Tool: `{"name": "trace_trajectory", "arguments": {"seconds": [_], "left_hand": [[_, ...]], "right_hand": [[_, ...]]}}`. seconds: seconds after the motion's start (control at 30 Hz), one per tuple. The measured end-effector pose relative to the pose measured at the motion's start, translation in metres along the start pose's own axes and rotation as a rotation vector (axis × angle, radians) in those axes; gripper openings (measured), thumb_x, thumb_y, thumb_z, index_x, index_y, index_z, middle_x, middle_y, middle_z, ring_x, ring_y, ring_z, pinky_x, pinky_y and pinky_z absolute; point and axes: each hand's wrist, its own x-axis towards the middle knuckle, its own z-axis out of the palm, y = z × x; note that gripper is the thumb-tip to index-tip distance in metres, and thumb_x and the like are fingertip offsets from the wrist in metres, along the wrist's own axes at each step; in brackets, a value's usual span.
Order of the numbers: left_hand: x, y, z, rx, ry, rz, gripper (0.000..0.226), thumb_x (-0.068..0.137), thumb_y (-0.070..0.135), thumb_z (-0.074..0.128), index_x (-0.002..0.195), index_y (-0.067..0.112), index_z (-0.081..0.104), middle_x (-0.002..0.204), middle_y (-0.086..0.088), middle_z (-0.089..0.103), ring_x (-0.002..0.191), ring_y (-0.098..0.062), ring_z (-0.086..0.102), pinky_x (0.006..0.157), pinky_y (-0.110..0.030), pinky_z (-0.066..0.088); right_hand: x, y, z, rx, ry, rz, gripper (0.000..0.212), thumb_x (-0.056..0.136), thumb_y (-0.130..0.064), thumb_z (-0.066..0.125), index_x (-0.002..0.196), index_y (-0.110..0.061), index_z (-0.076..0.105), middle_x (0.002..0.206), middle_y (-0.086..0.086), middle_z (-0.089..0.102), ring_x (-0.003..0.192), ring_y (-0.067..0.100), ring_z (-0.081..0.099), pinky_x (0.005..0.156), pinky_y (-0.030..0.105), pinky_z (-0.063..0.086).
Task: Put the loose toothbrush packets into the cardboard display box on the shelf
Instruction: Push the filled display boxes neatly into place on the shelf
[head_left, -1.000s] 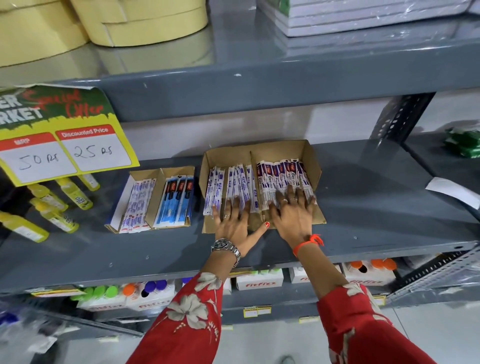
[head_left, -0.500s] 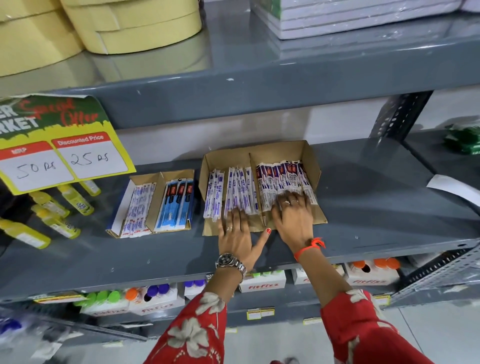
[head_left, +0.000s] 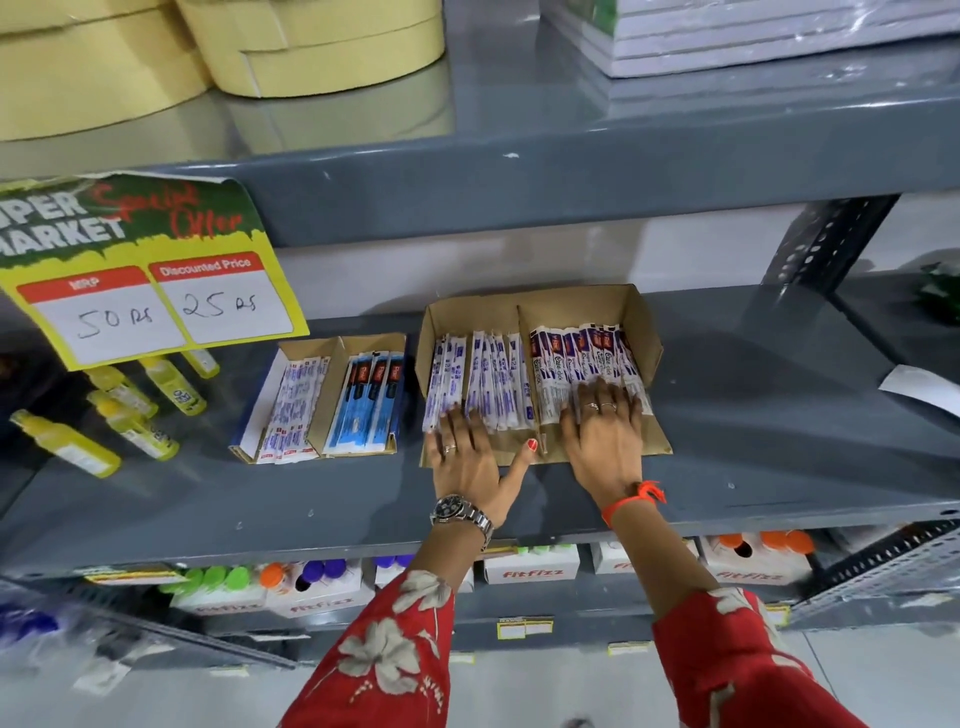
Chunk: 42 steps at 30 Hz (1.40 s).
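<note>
A brown cardboard display box (head_left: 641, 332) with a middle divider lies on the grey shelf (head_left: 753, 415). Its left half holds white and purple toothbrush packets (head_left: 488, 379); its right half holds more packets (head_left: 576, 358) with red and purple print. My left hand (head_left: 470, 460) lies flat with fingers spread on the near ends of the left packets, thumb stretched to the divider. My right hand (head_left: 602, 434) lies flat on the near ends of the right packets. Neither hand grips anything.
A smaller divided box (head_left: 340, 345) with white and blue packets sits to the left. Yellow bottles (head_left: 135, 410) lie further left under a yellow price sign (head_left: 145, 275). Tape rolls (head_left: 306, 47) sit on the shelf above. White cartons (head_left: 530, 569) stand on the shelf below.
Both hands stay pressed on the packet ends; my left hand has slid a little to the left along the left row. The camera has shifted slightly.
</note>
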Motion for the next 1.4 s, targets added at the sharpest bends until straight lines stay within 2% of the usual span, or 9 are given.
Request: {"name": "trace_trajectory", "arguments": {"seconds": [0.13,0.43,0.57,0.83,0.97,1.07,1.17,1.3,1.4], "left_hand": [[0.006,0.001,0.002,0.013,-0.024,0.009,0.119,0.053,0.079,-0.026,0.142,0.005,0.005,0.152,-0.019,0.008,0.139,-0.030,0.003,0.112,-0.051,0.002],[0.004,-0.001,-0.007,0.035,-0.021,0.059,0.111,0.058,0.077,-0.023,0.142,0.009,0.002,0.152,-0.015,0.011,0.140,-0.027,0.004,0.103,-0.055,-0.021],[0.007,-0.001,-0.010,0.063,-0.019,0.067,0.112,0.056,0.077,-0.026,0.142,0.011,0.002,0.152,-0.013,0.010,0.140,-0.025,0.004,0.102,-0.057,-0.023],[-0.011,-0.012,-0.020,-0.007,0.085,0.114,0.101,0.066,0.076,-0.016,0.142,0.012,0.000,0.153,-0.010,0.006,0.140,-0.023,0.002,0.103,-0.049,-0.026],[-0.034,-0.033,-0.027,-0.054,0.251,0.119,0.085,0.079,0.071,0.003,0.142,0.014,0.007,0.152,-0.006,0.008,0.140,-0.021,0.003,0.108,-0.046,-0.016],[-0.046,-0.068,-0.033,-0.072,0.347,0.043,0.077,0.083,0.063,0.018,0.142,0.014,0.010,0.151,-0.005,0.009,0.139,-0.020,0.004,0.110,-0.043,-0.013],[-0.050,-0.112,-0.042,-0.097,0.376,-0.075,0.075,0.081,0.053,0.027,0.141,0.011,0.013,0.150,-0.008,0.012,0.138,-0.021,0.007,0.110,-0.045,-0.006],[-0.043,-0.158,-0.050,-0.155,0.329,-0.140,0.072,0.080,0.045,0.024,0.138,0.001,0.025,0.144,-0.021,0.030,0.135,-0.032,0.025,0.111,-0.043,0.013],[-0.030,-0.188,-0.057,-0.204,0.277,-0.164,0.067,0.084,0.042,0.022,0.136,-0.001,0.029,0.142,-0.024,0.034,0.132,-0.035,0.029,0.110,-0.040,0.018]], "right_hand": [[0.000,0.001,0.002,0.000,-0.023,-0.012,0.056,0.088,-0.040,0.024,0.118,-0.008,0.058,0.129,0.018,0.058,0.124,0.039,0.048,0.107,0.054,0.035],[-0.001,0.000,0.000,-0.032,-0.041,-0.012,0.057,0.089,-0.040,0.021,0.117,-0.008,0.060,0.128,0.018,0.059,0.124,0.040,0.049,0.106,0.057,0.035],[-0.001,-0.002,-0.001,-0.039,-0.060,-0.015,0.058,0.088,-0.040,0.021,0.117,-0.008,0.059,0.129,0.019,0.058,0.124,0.041,0.048,0.106,0.058,0.034],[-0.003,-0.003,-0.010,0.080,0.035,-0.034,0.056,0.089,-0.039,0.021,0.122,-0.009,0.056,0.134,0.018,0.055,0.127,0.037,0.046,0.109,0.059,0.029],[-0.018,-0.017,-0.024,0.377,0.263,-0.005,0.047,0.090,-0.028,0.030,0.122,-0.003,0.055,0.131,0.020,0.056,0.125,0.034,0.048,0.109,0.052,0.033],[-0.036,-0.059,-0.034,0.561,0.295,-0.084,0.044,0.087,-0.019,0.033,0.125,-0.005,0.051,0.131,0.018,0.055,0.126,0.030,0.045,0.112,0.047,0.029],[-0.053,-0.114,-0.036,0.643,0.239,-0.233,0.046,0.084,-0.016,0.034,0.125,-0.005,0.051,0.131,0.017,0.054,0.126,0.024,0.040,0.111,0.047,0.033],[-0.071,-0.173,-0.022,0.582,0.049,-0.411,0.044,0.085,-0.006,0.039,0.128,-0.001,0.048,0.134,0.018,0.053,0.126,0.026,0.044,0.112,0.032,0.031],[-0.077,-0.211,-0.010,0.415,-0.068,-0.463,0.046,0.079,0.011,0.053,0.125,0.012,0.047,0.134,0.027,0.051,0.124,0.037,0.050,0.107,0.042,0.040]]}}
